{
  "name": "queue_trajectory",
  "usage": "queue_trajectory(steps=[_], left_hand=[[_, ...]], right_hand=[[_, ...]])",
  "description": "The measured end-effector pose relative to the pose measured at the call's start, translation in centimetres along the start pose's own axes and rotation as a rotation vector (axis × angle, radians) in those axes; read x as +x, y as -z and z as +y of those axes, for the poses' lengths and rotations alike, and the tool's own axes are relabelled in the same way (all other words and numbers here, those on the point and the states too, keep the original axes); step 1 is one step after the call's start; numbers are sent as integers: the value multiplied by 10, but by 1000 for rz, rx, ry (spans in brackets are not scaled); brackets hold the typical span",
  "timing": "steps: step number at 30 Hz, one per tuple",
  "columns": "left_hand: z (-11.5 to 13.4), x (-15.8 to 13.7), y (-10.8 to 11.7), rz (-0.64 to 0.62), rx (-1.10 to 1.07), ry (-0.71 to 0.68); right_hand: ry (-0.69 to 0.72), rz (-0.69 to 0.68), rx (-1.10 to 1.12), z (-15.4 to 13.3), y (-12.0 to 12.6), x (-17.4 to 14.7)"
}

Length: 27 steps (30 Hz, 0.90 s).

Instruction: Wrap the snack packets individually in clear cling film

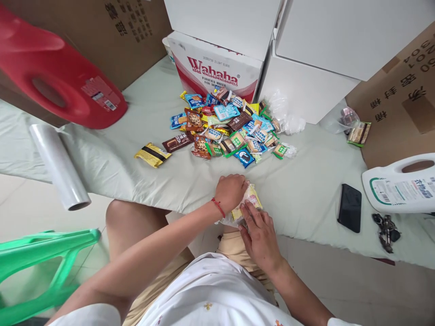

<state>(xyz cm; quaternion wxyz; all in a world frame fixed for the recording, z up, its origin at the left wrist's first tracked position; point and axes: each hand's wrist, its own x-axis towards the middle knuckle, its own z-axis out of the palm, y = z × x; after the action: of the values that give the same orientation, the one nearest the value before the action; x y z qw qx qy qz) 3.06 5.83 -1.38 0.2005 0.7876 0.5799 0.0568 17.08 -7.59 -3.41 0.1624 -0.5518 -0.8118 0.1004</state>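
A yellow-and-pink snack packet (253, 197) with clear plastic about it lies at the table's front edge, partly covered by both hands. My left hand (233, 194), with a red string bracelet at the wrist, is closed in a fist over the packet's left side; its fingertips are hidden, and it seems to grip the plastic. My right hand (261, 231) lies over the packet's lower part, fingers stretched out with their tips touching it and the thumb apart. Beyond the hands spreads a pile of small wrapped snacks (220, 127) in several colours.
A Wahaha carton (217, 68) and white boxes (312, 81) stand behind the pile. On the left are a red jug (84, 102), a plastic film roll (61, 167) and a green stool (64, 253). A phone (350, 208), keys (386, 232) and white jug (401, 183) lie right.
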Motion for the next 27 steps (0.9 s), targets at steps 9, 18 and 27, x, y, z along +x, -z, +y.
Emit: queue_trajectory(steps=[9,18,27], left_hand=[[-14,-13,17,220,-2,110],[4,-65,-3,117,-139,-208],[19,-67,-28,217,-130,36]], right_hand=[[26,-4,-32,0,-4,-7],[-14,-26,-33,-4,-10,-13],[-25,83,-13,-5,-38,-44]])
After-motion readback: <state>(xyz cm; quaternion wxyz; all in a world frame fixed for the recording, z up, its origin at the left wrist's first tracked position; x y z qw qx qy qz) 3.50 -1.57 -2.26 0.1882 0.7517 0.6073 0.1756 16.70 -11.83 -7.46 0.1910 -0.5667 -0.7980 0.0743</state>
